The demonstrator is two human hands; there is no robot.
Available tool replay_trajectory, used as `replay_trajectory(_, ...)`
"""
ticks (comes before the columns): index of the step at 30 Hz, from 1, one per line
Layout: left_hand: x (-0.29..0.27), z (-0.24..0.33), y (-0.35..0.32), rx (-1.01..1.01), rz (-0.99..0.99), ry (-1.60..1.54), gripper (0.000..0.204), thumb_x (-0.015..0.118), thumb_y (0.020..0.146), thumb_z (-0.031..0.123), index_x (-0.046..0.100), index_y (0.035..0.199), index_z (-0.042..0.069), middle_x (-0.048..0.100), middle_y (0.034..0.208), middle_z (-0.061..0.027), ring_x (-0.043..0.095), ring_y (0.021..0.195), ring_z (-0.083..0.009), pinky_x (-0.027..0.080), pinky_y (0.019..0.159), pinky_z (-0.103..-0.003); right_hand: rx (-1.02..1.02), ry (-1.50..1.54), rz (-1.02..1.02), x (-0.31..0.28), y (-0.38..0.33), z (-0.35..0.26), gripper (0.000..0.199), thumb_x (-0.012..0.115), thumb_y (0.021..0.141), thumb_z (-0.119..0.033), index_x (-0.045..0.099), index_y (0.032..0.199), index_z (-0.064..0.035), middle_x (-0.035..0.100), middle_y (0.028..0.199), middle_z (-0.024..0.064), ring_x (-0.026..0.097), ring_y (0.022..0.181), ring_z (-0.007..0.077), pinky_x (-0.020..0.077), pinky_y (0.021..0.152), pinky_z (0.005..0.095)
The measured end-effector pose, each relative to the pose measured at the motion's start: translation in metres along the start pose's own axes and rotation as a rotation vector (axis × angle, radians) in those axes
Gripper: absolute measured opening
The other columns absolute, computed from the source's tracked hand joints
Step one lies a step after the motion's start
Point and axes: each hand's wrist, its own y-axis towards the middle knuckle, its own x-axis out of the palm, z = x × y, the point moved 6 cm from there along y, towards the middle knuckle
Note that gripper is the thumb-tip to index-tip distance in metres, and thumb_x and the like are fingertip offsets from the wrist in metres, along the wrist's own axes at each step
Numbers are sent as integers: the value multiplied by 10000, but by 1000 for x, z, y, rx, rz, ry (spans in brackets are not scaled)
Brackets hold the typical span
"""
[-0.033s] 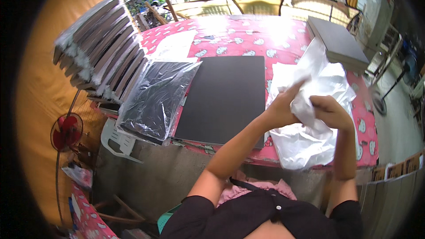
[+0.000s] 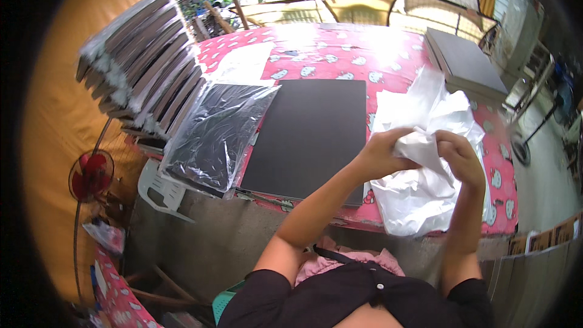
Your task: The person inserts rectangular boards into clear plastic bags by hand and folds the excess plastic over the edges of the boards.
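Observation:
Both hands are closed on a thin white plastic bag (image 2: 421,147), held by its gathered edge above a loose pile of white plastic bags (image 2: 419,206) on the table's right part. My left hand (image 2: 384,157) pinches it from the left; my right hand (image 2: 460,157) grips it from the right, a short gap away. To the left of the hands lies a flat black board (image 2: 310,133). Beside that, farther left, rests a dark board in a clear plastic bag (image 2: 215,136), its wrap wrinkled and shiny.
A tall leaning stack of plastic-wrapped boards (image 2: 143,64) stands at the left table end. Dark boards (image 2: 470,61) are piled at the far right. A pink patterned cloth (image 2: 340,54) covers the table. At lower left are a white plastic chair (image 2: 161,188) and a red fan (image 2: 91,175).
Both hands have come slightly lower and nearer to me with the white plastic bag. Its raised upper part has sunk a little. The left fingers, stretched upward before, now curl round the plastic.

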Motion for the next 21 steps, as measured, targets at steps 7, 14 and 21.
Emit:
replay_trajectory(7,-102,-14,-90,-96,415,-928,233,612,736,22,565,962,-5,611,893,-65,599,752,-150,489,669,-258,153,-281,350,95,13,8,406,751,579,-169,588,922,-24,608,809,160,598,762,201,452,683,305)
replay_trajectory(14,-203,-13,-175,-56,964,-732,207,596,796,152,568,939,6,585,853,-45,564,745,-126,472,662,-278,33,-48,292,128,85,-15,206,690,666,-183,577,681,-11,455,497,9,392,503,53,330,468,234)
replay_trajectory(21,-235,0,-244,88,1153,-636,224,569,811,89,523,1031,91,565,860,-32,533,734,-88,458,639,-208,-342,-202,180,204,117,-66,327,683,664,-181,564,912,-3,582,802,99,552,728,145,417,645,269)
